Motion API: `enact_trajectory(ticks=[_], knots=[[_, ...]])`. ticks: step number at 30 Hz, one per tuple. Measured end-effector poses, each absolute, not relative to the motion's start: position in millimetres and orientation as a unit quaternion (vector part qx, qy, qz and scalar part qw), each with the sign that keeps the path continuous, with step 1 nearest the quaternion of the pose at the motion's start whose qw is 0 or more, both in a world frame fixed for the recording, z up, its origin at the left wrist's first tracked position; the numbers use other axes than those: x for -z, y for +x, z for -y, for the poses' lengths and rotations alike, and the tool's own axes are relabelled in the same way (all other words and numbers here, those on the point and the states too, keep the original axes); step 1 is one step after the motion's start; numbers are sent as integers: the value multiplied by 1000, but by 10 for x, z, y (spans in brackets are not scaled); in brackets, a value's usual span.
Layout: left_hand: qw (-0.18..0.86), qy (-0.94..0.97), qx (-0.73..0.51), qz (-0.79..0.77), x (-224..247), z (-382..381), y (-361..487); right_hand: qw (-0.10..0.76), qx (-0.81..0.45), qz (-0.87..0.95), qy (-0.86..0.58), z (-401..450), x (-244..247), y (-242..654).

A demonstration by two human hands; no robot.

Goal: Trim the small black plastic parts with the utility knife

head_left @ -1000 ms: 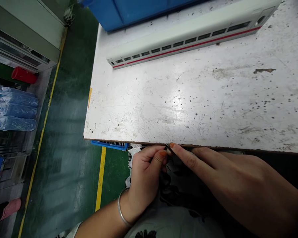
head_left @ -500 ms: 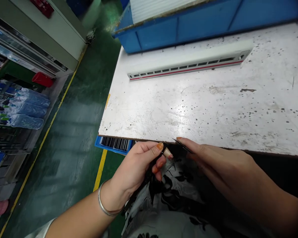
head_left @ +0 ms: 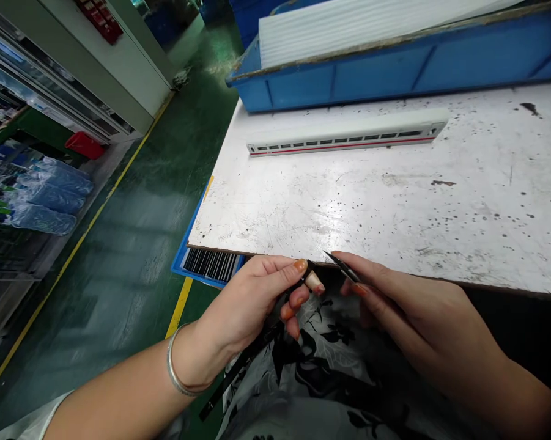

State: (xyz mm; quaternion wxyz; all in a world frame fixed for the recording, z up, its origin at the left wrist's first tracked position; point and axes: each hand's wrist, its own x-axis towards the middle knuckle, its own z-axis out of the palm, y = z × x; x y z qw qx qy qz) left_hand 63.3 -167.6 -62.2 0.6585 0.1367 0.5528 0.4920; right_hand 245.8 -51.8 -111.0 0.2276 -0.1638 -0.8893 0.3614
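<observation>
The person's left hand (head_left: 252,299) and right hand (head_left: 408,311) are held just below the front edge of the white, scratched and ink-spotted table (head_left: 348,208), over a lap of black-and-white patterned cloth (head_left: 330,360). The left thumb and fingers are pinched together on a small cream plug (head_left: 314,282), with a thin black cord (head_left: 243,366) running from that hand down across the lap. The right thumb and fingers are clamped on a slim black pointed tool (head_left: 343,267), its tip angled up and left toward the plug, just apart from it. A second ago, in the earlier view, the fingertips of both hands met at the table edge, hiding the plug; now a narrow gap separates the hands. The view has also tipped upward, showing more of the blue crate (head_left: 348,79) at the table's far side. The white model train carriage shell (head_left: 343,140) lies well beyond the hands, and past the table's left edge a blue tray (head_left: 208,266) sits low beside the green floor (head_left: 128,244).
</observation>
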Motion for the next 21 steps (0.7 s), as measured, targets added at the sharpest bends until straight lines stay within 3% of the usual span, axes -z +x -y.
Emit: enact_trajectory(ticks=[14, 21], knots=[[664, 126, -495, -546, 596, 1671, 646, 236, -360, 886, -172, 529, 1030, 2439], [678, 162, -482, -530, 622, 1628, 705, 199, -573, 767, -209, 538, 963, 2353]])
